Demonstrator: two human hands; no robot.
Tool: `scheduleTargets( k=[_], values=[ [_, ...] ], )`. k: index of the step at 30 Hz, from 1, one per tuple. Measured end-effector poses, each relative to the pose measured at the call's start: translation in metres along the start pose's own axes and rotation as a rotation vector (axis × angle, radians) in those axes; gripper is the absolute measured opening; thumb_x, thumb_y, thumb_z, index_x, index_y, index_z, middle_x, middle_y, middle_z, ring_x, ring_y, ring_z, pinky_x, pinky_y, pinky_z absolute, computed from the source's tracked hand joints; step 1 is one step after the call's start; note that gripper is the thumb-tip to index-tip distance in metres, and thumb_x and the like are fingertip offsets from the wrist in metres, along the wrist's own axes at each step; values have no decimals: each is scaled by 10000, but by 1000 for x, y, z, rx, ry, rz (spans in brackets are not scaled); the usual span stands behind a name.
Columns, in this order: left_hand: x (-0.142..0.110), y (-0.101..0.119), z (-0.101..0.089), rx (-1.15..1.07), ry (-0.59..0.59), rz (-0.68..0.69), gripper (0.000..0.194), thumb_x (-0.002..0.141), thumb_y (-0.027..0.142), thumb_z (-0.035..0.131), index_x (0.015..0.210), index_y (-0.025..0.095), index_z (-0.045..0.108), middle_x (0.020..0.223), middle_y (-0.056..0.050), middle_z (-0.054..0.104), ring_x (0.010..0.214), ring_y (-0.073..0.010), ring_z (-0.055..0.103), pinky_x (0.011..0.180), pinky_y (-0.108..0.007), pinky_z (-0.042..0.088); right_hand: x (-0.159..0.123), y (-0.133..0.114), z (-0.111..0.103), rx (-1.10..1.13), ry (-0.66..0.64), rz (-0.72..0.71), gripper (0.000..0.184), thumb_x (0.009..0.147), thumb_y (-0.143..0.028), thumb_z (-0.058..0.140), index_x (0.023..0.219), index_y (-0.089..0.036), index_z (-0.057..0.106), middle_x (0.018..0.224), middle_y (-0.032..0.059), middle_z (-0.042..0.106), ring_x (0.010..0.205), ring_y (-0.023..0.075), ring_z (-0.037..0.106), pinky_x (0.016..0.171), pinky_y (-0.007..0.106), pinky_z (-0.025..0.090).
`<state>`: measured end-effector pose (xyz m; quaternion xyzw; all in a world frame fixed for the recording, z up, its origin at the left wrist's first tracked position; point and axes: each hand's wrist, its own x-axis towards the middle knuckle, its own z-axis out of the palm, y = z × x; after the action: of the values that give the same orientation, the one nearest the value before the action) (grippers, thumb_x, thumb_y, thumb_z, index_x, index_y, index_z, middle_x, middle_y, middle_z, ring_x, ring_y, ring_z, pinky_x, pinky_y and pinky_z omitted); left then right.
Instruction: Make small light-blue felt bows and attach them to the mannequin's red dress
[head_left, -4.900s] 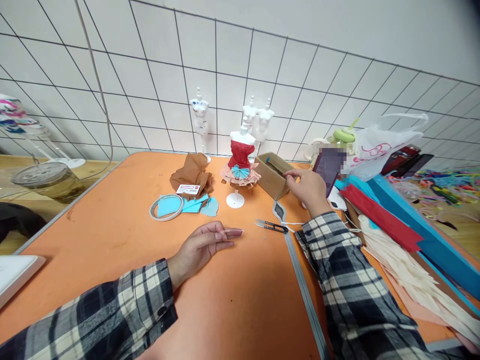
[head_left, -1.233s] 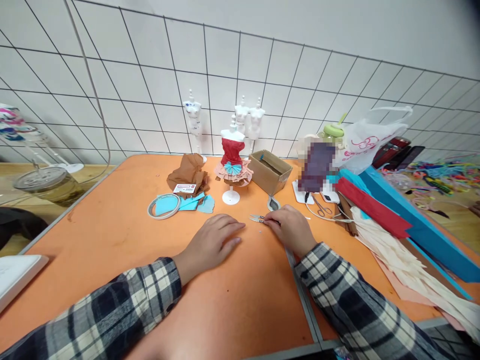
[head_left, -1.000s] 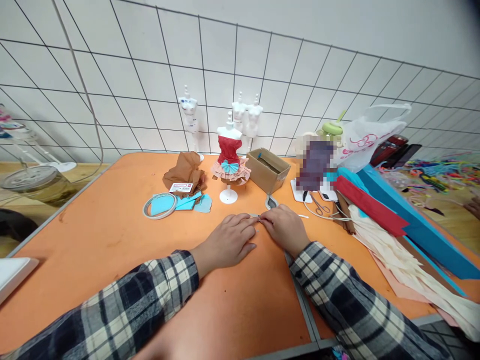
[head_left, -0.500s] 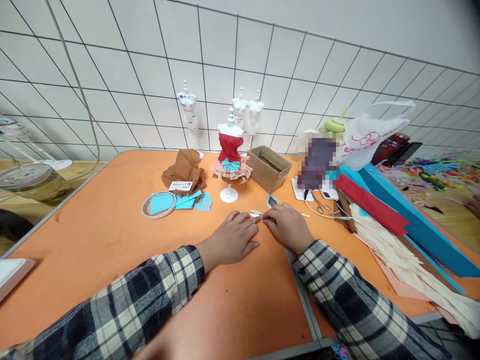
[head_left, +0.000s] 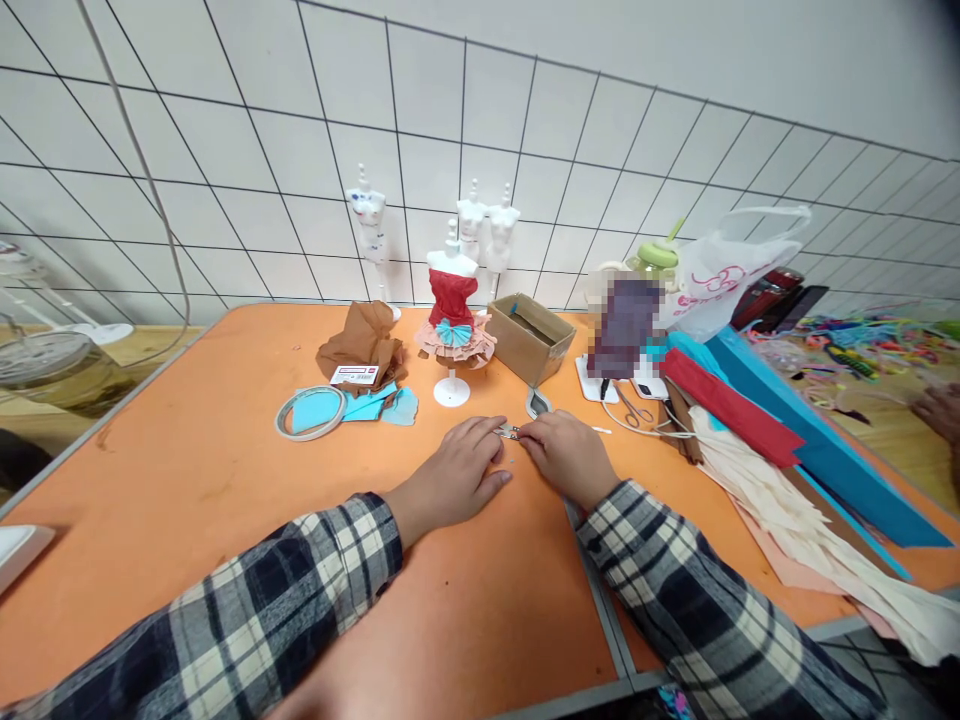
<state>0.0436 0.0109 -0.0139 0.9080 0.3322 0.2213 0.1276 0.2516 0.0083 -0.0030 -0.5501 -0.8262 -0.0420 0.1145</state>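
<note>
Now the right fingers (head_left: pixel 531 431) pinch the snips (head_left: pixel 514 433); left fingers (head_left: pixel 480 428), loosely spread, crowd the blades (head_left: pixel 502 431), so a slip could nick them.

The single view comes from a camera worn on the person's head, looking forward and down from above the near side of the orange table (head_left: pixel 225 490). The sleeves enter from the lower left and lower right corners, and the left hand (head_left: pixel 457 470) and right hand (head_left: pixel 570 455) meet near the middle of the frame, within arm's reach. The tiled wall (head_left: pixel 427 90) fills the upper part, its lines sloping down toward the upper right. The field is wide, taking in floor at both side edges.
</note>
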Motion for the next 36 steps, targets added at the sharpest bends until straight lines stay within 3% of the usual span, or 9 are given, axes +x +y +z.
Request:
scheduleTargets(
  k=[4, 13, 21, 25, 27, 29, 31, 33, 36],
  values=[
    [1, -2, -2, 4, 31, -44, 116, 901, 303, 532, 852, 198, 522, 1336, -122, 559, 1240, -275, 464, 1021, -485, 380, 1, -9, 6, -54, -20, -43, 223, 961, -283, 490, 969, -227, 706, 855, 56, 673, 844, 197, 564, 687, 296, 368],
    [-2, 1, -6, 127, -22, -7, 176, 919, 334, 505, 848, 198, 593, 1283, -84, 614, 1182, -294, 486, 920, -485, 377, 1, -13, 6, -74, 2, -35, 244, 976, -286, 458, 1002, -229, 693, 870, 58, 673, 850, 196, 563, 687, 293, 371],
    [-1, 2, -12, 141, -33, -3, 233, 927, 383, 494, 828, 194, 587, 970, -70, 669, 1010, -256, 544, 841, -420, 371, -3, -7, -5, 31, -21, -34, 252, 965, -277, 475, 1030, -257, 718, 860, 52, 682, 864, 189, 576, 712, 281, 396],
    [-1, 1, -14, 134, -37, -32, 265, 941, 385, 470, 806, 191, 591, 904, -61, 667, 960, -244, 551, 816, -411, 364, -4, -7, -6, 91, -76, -70, 373, 924, -167, 500, 1266, -272, 606, 954, 51, 702, 902, 182, 604, 745, 272, 418],
    [-1, 0, -15, 127, -32, -36, 267, 943, 380, 465, 812, 191, 601, 903, -60, 670, 957, -244, 553, 818, -415, 362, -5, 0, -11, 135, -62, -22, 433, 898, -166, 539, 1320, -267, 557, 996, 48, 710, 904, 178, 623, 764, 273, 429],
    [-1, -1, -15, 122, -29, -30, 265, 940, 374, 470, 810, 191, 610, 915, -62, 677, 967, -248, 554, 828, -424, 360, -7, 14, -18, 174, -21, 88, 377, 885, -219, 581, 1260, -264, 599, 951, 33, 721, 847, 172, 638, 743, 273, 437],
    [-1, -1, -16, 116, -28, -24, 270, 940, 371, 469, 802, 191, 616, 927, -65, 684, 970, -250, 558, 831, -429, 364, -9, 31, -25, 178, 28, 158, 214, 890, -275, 588, 1077, -273, 691, 904, 14, 728, 834, 174, 642, 725, 278, 436],
    [-1, -1, -16, 107, -26, -17, 279, 941, 377, 466, 796, 194, 617, 977, -68, 692, 993, -253, 559, 843, -436, 371, -11, 43, -27, 157, 61, 148, 144, 888, -273, 590, 914, -256, 731, 894, 16, 731, 871, 185, 636, 761, 289, 433],
    [-2, 0, -14, 89, -11, 11, 257, 928, 378, 493, 794, 197, 616, 1210, -72, 648, 1118, -273, 521, 911, -462, 372, -10, 44, -20, 159, 86, 91, 148, 894, -256, 591, 881, -236, 738, 903, 24, 723, 884, 186, 616, 788, 290, 426]
  ],
)
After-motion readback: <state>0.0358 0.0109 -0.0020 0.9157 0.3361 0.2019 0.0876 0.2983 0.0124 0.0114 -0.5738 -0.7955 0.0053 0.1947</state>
